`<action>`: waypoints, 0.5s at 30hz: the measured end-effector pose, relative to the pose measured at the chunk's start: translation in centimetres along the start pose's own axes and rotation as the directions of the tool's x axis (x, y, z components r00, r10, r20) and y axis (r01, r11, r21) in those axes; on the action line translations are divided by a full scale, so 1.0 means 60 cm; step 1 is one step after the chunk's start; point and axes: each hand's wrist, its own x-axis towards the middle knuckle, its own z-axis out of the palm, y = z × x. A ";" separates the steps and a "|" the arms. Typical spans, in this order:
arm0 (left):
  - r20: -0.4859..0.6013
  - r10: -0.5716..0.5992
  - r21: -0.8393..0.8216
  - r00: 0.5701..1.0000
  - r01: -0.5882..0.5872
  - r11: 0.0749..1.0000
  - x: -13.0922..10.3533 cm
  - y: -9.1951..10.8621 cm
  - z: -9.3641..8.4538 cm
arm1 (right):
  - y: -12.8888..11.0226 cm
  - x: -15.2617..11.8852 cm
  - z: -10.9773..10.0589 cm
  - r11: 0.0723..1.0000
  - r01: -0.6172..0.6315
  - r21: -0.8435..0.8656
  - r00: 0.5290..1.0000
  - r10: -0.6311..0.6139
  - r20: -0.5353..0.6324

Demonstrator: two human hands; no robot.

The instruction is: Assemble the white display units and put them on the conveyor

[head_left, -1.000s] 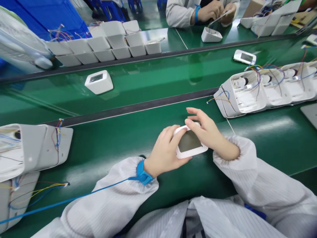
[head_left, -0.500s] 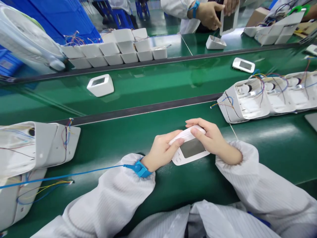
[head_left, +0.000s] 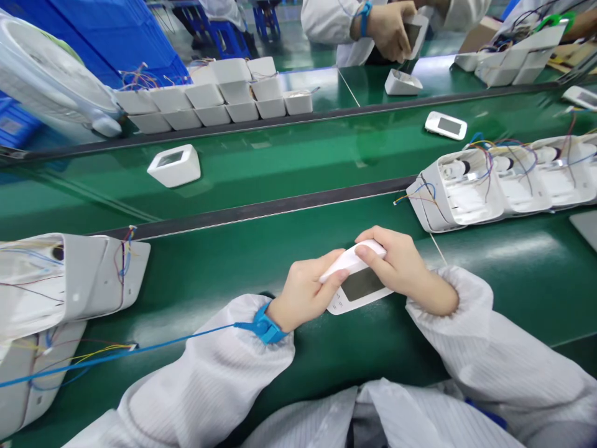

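White smooth plastic, rounded at the corners, forms the handheld unit [head_left: 353, 259], w/ a flat dark-grey rectangular screen [head_left: 361, 283] & small markings at its lower L. It's btwn the L grip [head_left: 305, 289] & R grip [head_left: 396, 266], tilted just over or on the glossy green surface [head_left: 224, 274]; can't tell if touching. L grip pinches the unit's L end, thumb in front; R grip curls round its upper R edge, thumb on the thick rounded rim.

Behind the L grip, a blue wrist strap [head_left: 269, 325] w/ a thin cord [head_left: 186, 338] circles the wrist; sleeves [head_left: 209, 367] are white, finely ribbed cloth w/ gathered cuffs.

Up & R of the R grip: a row of hollow white housings [head_left: 471, 199], curved walls, thin multicolour wires. Well L of the L grip: a boxy grey-white housing [head_left: 93, 280], open, also wired.

Beyond both grips, past a matte dark strip [head_left: 280, 205]: a wedge-shaped white unit [head_left: 184, 168] to the L, a flat oblong one [head_left: 446, 126] to the R. Farther, stacked white plastic tubs [head_left: 205, 96] & a co-worker's hand [head_left: 389, 31] holding a screened panel [head_left: 416, 36].
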 end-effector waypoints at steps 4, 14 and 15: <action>-0.018 0.014 0.023 1.000 -0.014 1.000 -0.007 0.002 0.007 | 0.003 0.000 -0.005 1.000 0.030 0.007 1.000 -0.030 0.004; -0.247 -0.194 -0.168 0.949 0.156 0.973 0.004 -0.017 0.012 | 0.028 0.008 0.015 0.993 -0.086 0.078 0.996 0.086 0.007; -0.262 -0.213 -0.182 0.941 0.168 0.969 0.004 -0.016 0.013 | 0.029 0.009 0.014 0.995 -0.088 0.049 0.995 0.086 0.042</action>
